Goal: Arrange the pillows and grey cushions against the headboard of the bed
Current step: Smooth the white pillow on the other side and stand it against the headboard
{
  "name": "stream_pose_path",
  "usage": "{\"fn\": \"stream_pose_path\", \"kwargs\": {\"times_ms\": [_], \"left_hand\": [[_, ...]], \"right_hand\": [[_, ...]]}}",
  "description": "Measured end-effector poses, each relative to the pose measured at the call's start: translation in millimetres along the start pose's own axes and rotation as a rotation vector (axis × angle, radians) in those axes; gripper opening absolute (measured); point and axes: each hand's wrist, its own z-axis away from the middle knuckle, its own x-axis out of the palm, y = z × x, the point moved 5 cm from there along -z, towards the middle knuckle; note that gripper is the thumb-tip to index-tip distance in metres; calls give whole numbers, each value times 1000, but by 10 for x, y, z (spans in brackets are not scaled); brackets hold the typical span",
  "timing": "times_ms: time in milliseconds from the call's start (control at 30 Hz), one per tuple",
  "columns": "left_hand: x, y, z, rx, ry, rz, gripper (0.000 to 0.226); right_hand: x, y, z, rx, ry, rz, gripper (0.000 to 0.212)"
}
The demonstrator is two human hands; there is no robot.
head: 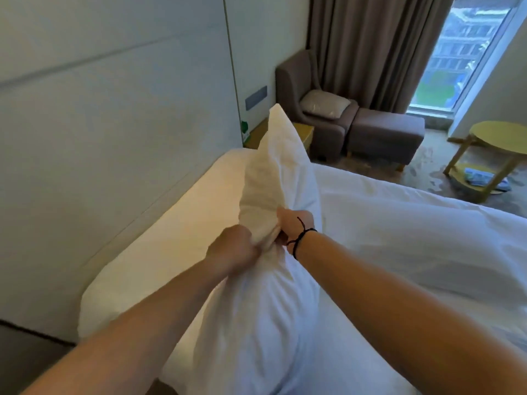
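Note:
A long white pillow [273, 178] stands on its edge across the white bed [413, 238], its far corner pointing up. My left hand [233, 249] and my right hand [291, 223] both grip its upper edge at the middle, bunching the fabric between them. The pale padded headboard [114, 138] runs along the left, with a strip of bare sheet [171, 243] between it and the pillow. A light grey cushion [323, 104] lies on the armchair seat beyond the bed.
A brown armchair [296, 89] and matching footstool [385, 135] stand past the bed's far corner, by a small bedside table [303, 135]. Brown curtains [370, 47] and a window are behind. A round yellow table [502, 138] stands at the right on carpet.

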Motion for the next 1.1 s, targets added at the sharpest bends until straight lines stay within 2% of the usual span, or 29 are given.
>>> {"fn": "stream_pose_path", "kwargs": {"times_ms": [67, 100, 200, 267, 333, 367, 467, 600, 700, 767, 867, 967, 1033, 1100], "left_hand": [[482, -348, 62, -114, -7, 69, 26], [652, -479, 93, -152, -1, 101, 26], [832, -678, 140, -174, 55, 145, 26], [799, -732, 160, -215, 79, 238, 32], [771, -767, 199, -269, 89, 384, 33], [769, -778, 223, -287, 98, 435, 32], [843, -783, 307, -288, 87, 472, 30], [941, -849, 385, -335, 104, 553, 27], [943, -918, 428, -405, 189, 611, 17], [924, -940, 463, -426, 242, 603, 31], [953, -868, 543, -388, 237, 428, 65], [1025, -808, 629, -359, 204, 85, 89], [1067, -848, 652, -345, 174, -141, 79], [1105, -943, 644, -332, 169, -144, 56]], "right_hand": [[-32, 420, -33, 34, -43, 241, 22], [-21, 526, -39, -8, -81, 414, 19], [120, 451, -42, -403, -143, 1068, 18], [247, 243, 48, -744, -131, 1375, 6], [356, 128, 123, -1062, -188, 1580, 31], [390, 112, 130, -1138, -267, 1675, 41], [410, 186, 67, -1165, -474, 1943, 54], [413, 343, -63, -1119, -554, 2064, 58], [432, 348, -121, -1134, -551, 2091, 42], [457, 332, -164, -1163, -547, 2095, 29], [508, 303, -223, -1200, -541, 2079, 24], [553, 322, -281, -1208, -561, 2053, 23], [570, 341, -328, -1219, -554, 2025, 23], [568, 372, -369, -1210, -525, 2005, 26]]}}
